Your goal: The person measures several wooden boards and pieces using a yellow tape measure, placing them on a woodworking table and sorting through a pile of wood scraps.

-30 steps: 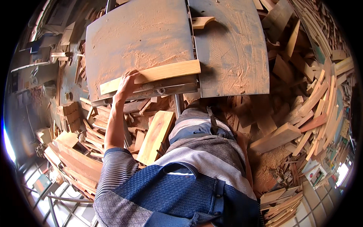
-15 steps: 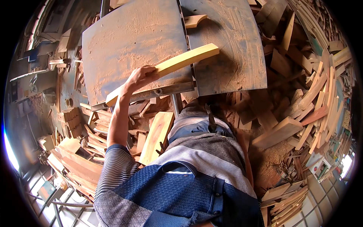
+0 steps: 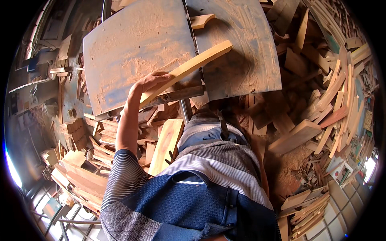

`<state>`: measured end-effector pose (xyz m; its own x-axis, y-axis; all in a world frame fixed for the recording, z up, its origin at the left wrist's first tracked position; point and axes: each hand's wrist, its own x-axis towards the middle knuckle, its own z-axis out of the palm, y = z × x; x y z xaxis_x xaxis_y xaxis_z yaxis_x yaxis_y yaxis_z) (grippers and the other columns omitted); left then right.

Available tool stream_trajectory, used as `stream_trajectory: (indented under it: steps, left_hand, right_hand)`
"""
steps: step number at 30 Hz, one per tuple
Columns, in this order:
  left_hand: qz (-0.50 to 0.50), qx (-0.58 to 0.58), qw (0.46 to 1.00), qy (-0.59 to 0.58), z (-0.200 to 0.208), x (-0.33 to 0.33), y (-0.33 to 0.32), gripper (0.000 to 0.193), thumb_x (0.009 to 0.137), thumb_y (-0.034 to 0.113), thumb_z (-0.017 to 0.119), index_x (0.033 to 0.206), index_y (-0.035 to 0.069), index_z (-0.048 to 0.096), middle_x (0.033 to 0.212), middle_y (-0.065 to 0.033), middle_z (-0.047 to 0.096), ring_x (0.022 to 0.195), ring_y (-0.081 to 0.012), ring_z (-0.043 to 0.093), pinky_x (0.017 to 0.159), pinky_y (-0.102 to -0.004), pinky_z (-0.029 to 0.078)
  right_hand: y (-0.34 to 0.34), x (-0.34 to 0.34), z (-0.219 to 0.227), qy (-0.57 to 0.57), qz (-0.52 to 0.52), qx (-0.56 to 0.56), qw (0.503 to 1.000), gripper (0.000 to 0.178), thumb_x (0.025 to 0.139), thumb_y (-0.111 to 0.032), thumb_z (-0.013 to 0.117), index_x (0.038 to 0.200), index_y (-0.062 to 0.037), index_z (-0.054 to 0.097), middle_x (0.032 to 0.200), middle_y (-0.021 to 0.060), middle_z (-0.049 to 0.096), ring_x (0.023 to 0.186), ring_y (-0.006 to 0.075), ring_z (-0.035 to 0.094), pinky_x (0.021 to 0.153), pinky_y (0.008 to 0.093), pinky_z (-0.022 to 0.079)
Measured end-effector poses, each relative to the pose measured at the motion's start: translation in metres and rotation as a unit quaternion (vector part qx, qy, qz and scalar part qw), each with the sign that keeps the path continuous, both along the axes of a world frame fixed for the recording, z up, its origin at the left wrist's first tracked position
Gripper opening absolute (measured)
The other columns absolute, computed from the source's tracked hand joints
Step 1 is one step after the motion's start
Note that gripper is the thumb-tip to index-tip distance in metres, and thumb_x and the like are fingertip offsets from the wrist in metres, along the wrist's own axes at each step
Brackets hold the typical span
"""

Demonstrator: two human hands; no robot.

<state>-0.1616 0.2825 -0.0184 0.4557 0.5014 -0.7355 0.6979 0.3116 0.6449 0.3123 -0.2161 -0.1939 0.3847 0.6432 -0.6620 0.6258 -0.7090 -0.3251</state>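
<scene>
Evidently, in the head view, a long wooden strip (image 3: 201, 58) is grasped by the left hand (image 3: 155, 81), which is closed over it toward its near end. By that hold the longer part is left projecting to the far right, so a firm squeeze is probably needed to keep it from dipping. The strip is set slantwise: its near end is carried out past the front edge of the dusty table (image 3: 108, 52), while its far end is held over the right-hand plate (image 3: 257, 60), across the gap. A dark shadow is cast on that plate, by which a raised end is suggested; contact cannot be made out. A curved offcut (image 3: 202, 21) is left by the gap, well clear of the hand. The right hand is not shown, so its state cannot be told. Below, a broad plank (image 3: 167, 146) is tilted, likely propped on scraps.
</scene>
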Motion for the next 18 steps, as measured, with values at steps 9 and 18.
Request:
stream_trajectory:
  steps: [9,18]
  left_hand:
    - [-0.079,0.121,0.989,0.024,0.004,0.004,0.005,0.080,0.097,0.071,0.058,0.141,0.005,0.065,0.128,-0.0141,0.072,0.118,-0.0217,0.065,0.101,-0.0365,0.050]
    - [-0.105,0.164,0.978,0.078,0.021,0.019,0.004,0.049,0.099,0.046,0.069,0.130,0.008,0.072,0.099,-0.0086,0.075,0.089,-0.0159,0.067,0.081,-0.0363,0.054]
  right_hand:
    - [-0.001,-0.001,0.005,-0.012,-0.015,-0.017,1.000,0.047,0.087,-0.034,0.075,0.128,-0.0104,0.066,0.117,0.0241,0.072,0.113,0.0446,0.067,0.090,0.0504,0.055]
    - [0.004,0.001,0.006,-0.005,-0.007,-0.044,0.999,0.050,0.088,-0.036,0.075,0.128,-0.0074,0.066,0.120,0.0253,0.071,0.115,0.0445,0.067,0.092,0.0509,0.054]
